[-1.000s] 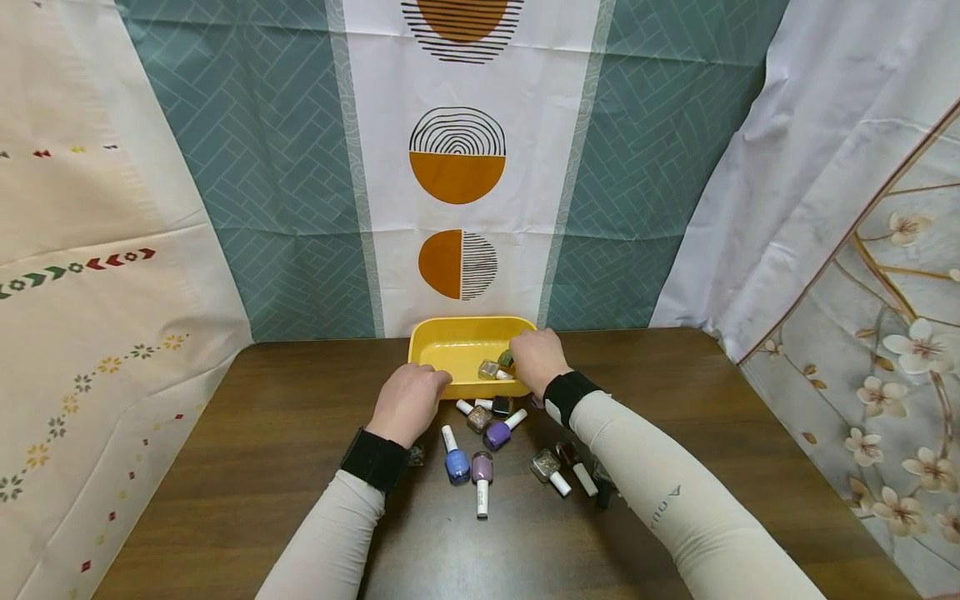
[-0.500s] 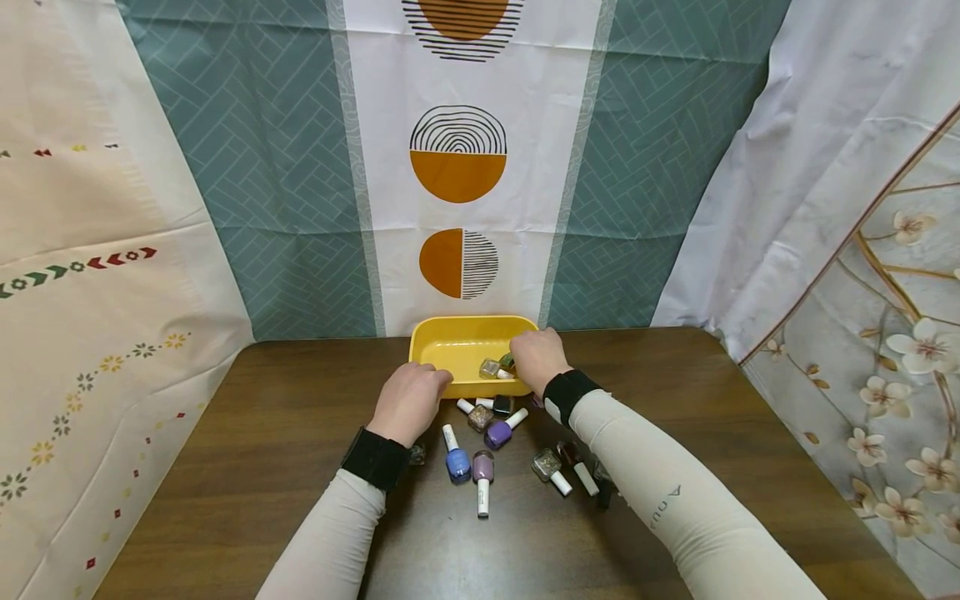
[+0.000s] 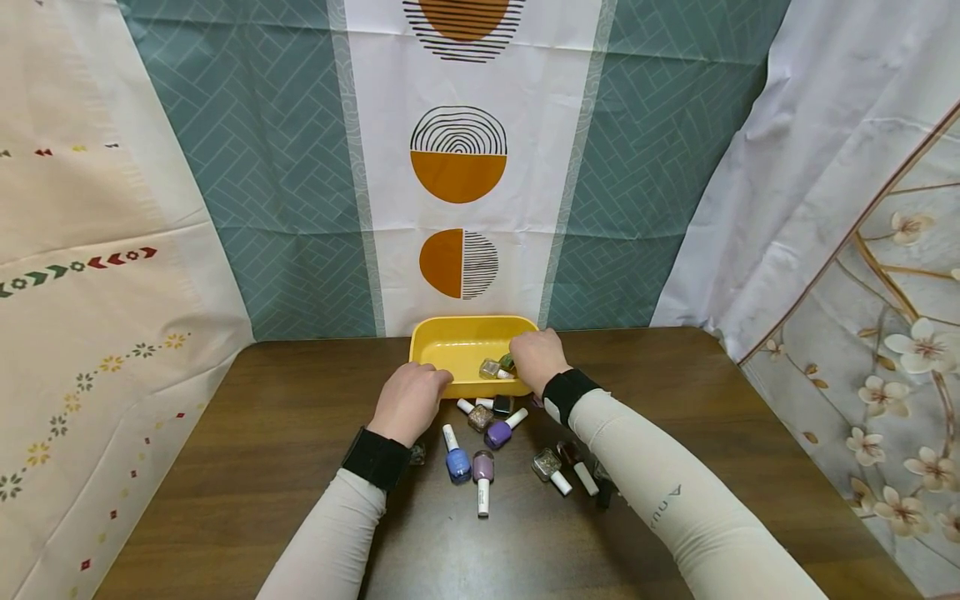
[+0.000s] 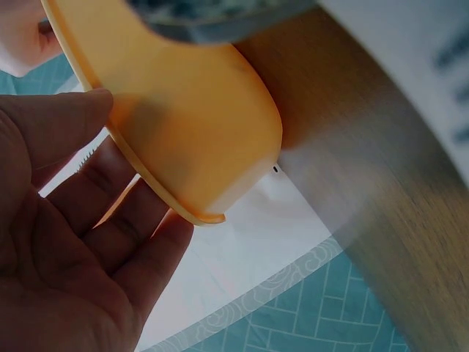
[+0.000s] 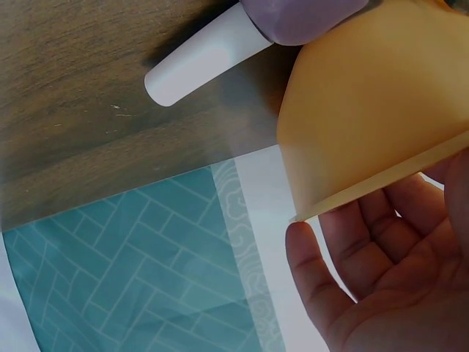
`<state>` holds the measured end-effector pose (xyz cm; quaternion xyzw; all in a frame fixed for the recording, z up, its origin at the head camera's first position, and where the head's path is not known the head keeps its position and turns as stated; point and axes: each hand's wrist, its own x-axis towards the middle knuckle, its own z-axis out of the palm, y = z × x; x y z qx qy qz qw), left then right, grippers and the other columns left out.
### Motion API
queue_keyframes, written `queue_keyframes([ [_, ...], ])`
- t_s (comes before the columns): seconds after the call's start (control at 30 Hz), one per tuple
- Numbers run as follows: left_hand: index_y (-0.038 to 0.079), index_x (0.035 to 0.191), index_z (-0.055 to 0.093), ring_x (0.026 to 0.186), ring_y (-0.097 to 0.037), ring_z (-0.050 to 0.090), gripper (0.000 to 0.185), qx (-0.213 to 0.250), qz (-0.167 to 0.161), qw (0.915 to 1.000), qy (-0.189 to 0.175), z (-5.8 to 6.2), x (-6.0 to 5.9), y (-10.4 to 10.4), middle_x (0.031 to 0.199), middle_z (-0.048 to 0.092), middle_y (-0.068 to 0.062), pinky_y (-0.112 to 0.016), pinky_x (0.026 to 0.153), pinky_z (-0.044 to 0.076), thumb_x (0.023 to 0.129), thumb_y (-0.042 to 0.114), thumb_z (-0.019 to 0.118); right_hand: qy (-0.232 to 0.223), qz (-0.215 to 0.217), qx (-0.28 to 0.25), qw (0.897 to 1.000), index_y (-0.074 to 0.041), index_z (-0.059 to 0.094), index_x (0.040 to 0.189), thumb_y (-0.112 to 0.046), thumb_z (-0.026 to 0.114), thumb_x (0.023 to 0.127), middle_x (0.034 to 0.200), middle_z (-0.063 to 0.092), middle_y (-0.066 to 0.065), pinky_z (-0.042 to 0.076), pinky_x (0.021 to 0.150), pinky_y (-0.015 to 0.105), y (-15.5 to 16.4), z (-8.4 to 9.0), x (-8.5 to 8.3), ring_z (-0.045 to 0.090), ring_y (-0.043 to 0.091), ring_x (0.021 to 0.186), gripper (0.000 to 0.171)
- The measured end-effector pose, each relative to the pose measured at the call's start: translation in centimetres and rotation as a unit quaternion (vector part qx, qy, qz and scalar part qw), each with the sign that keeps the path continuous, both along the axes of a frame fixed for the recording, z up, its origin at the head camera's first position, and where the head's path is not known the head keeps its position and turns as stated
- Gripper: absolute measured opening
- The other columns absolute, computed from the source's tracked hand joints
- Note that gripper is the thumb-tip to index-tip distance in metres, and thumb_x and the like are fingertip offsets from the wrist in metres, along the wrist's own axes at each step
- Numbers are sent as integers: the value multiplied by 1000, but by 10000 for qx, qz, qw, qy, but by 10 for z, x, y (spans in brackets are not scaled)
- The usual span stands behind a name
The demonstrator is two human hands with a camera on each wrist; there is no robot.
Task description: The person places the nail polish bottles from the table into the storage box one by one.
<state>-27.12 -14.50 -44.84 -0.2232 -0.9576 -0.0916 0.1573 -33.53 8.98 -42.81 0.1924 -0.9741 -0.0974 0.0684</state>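
Observation:
A yellow plastic tray (image 3: 467,389) stands at the back of the table. My left hand (image 3: 408,404) grips its rim at the near left corner; in the left wrist view the thumb (image 4: 73,121) lies on the outer wall and the fingers curl over the rim. At the near right corner my right hand (image 3: 537,360) grips the rim too, its fingers (image 5: 352,235) hooked over the edge in the right wrist view. Inside the tray's right end lie a gold glitter nail polish bottle (image 3: 489,369) and a green one (image 3: 507,362), partly behind the right hand.
Several nail polish bottles lie before the tray, among them blue (image 3: 457,465), purple (image 3: 497,435), mauve (image 3: 483,469) and brown glitter (image 3: 479,418). A silver glitter bottle (image 3: 546,464) lies near the right forearm. A patterned cloth (image 3: 300,275) hangs behind the table (image 3: 247,467).

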Motion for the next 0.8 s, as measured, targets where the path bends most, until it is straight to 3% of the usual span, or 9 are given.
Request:
queue_keyframes([
  [0.5,10,100,84,79,-29,67,6,134,-119,9998,124,-1,2,0,83,73,-7,-44,80,57,99,4,82,-43,19,20,10000,-9,75,87,-4,75,103,85,76,8,55,82,49,2,-2,-1,72,28,84,17],
  [0.67,10,95,83,78,-29,68,8,77,-164,9994,278,-2,1,-1,81,73,-7,-44,78,57,98,2,82,218,203,-73,9995,-11,71,79,-3,75,102,79,73,7,55,79,47,5,-3,0,72,27,80,24],
  [0.8,9,94,82,78,-30,68,9,85,-189,9992,336,-1,1,-1,80,72,-8,-45,78,57,98,1,81,481,366,-205,9980,-12,74,83,-9,78,101,79,72,6,55,81,47,5,-2,3,72,27,80,19],
])
